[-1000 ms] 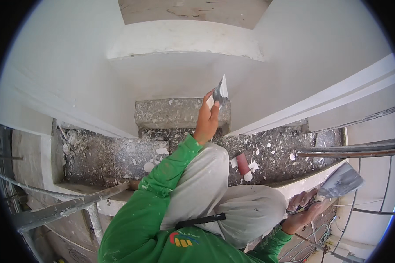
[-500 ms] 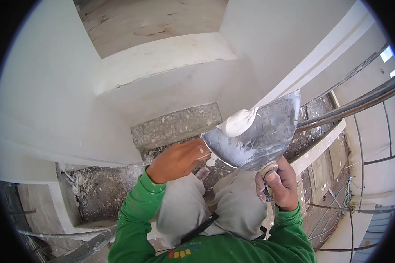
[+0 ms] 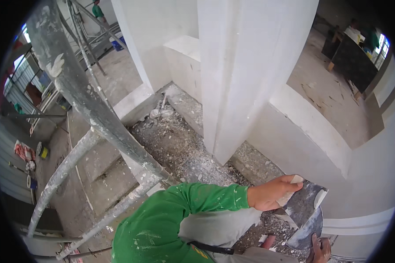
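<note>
My left hand (image 3: 271,193) is closed round the pale edge of a flat, dark grey putty scraper (image 3: 303,199), which has white putty along its far edge. Just below it, the half-round steel blade (image 3: 306,231) of a broad putty knife is partly covered by the scraper. My right hand (image 3: 321,250), cut by the lower edge, is closed at the base of that blade; its handle is mostly hidden. Both tools are held close together over my legs, and I cannot tell whether they touch. A white wall corner (image 3: 226,87) stands ahead.
Putty-smeared scaffold poles (image 3: 96,118) cross the left side close to my left arm. Debris covers the floor (image 3: 175,142) below. A low wall (image 3: 303,127) runs to the right. People are far back, one in green (image 3: 98,11). A reddish block (image 3: 267,241) lies beside my legs.
My view has swung left, bringing scaffold poles and the wall corner in. The scraper now shows in my left hand, over the half-round blade. The white putty lump on that blade is no longer visible.
</note>
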{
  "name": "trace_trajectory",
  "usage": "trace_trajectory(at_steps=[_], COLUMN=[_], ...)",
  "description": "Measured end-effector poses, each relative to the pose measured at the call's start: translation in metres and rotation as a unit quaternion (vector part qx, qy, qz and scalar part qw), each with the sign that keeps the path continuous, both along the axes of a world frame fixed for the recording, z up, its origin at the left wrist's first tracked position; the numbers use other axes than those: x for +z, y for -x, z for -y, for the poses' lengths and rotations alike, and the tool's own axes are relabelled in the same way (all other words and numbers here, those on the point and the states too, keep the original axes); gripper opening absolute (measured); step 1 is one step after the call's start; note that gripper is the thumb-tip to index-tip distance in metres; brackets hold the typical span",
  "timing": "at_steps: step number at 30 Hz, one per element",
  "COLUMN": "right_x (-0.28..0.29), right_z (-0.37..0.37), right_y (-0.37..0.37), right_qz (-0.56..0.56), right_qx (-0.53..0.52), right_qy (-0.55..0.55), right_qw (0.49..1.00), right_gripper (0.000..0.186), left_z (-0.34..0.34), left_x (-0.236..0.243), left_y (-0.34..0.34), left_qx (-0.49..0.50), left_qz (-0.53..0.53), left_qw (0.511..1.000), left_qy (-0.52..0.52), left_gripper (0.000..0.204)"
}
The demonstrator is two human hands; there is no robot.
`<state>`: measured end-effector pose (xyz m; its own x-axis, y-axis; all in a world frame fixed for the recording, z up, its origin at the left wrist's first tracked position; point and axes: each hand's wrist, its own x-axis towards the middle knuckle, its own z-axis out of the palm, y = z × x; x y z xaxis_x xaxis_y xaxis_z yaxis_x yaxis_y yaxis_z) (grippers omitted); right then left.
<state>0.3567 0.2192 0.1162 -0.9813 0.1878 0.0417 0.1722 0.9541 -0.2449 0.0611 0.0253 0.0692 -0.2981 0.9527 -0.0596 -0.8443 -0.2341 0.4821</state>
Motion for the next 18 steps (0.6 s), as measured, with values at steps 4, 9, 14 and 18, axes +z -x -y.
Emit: trace_trajectory(at_steps=[4, 9, 14, 18], right_x=[-0.033, -0.052, -0.044, -0.051], right_z=[-0.044, -0.057, -0.085, -0.100], right_y=[-0.051, -0.061, -0.043, -0.042], right_qz=[-0.032, -0.109, -0.113, -0.136], right_qx=[-0.033, 0.062, 0.115, 0.179], right_qy=[-0.010, 0.103, 0.251, 0.284], right_qw=[0.999, 0.987, 0.955, 0.932], right_gripper=[0.039, 0.040, 0.053, 0.051], left_z=[0.022, 0.031, 0.032, 0.037], left_x=[0.009, 0.006, -0.001, -0.038], left_y=[0.009, -0.008, -0.019, 0.000], left_qx=[0.133, 0.260, 0.368, 0.475], left_qz=[-0.064, -0.101, -0.167, -0.221], left_qw=[0.988, 0.958, 0.899, 0.822], left_qy=[-0.034, 0.061, 0.169, 0.224], left_gripper=[0.031, 0.028, 0.024, 0.017])
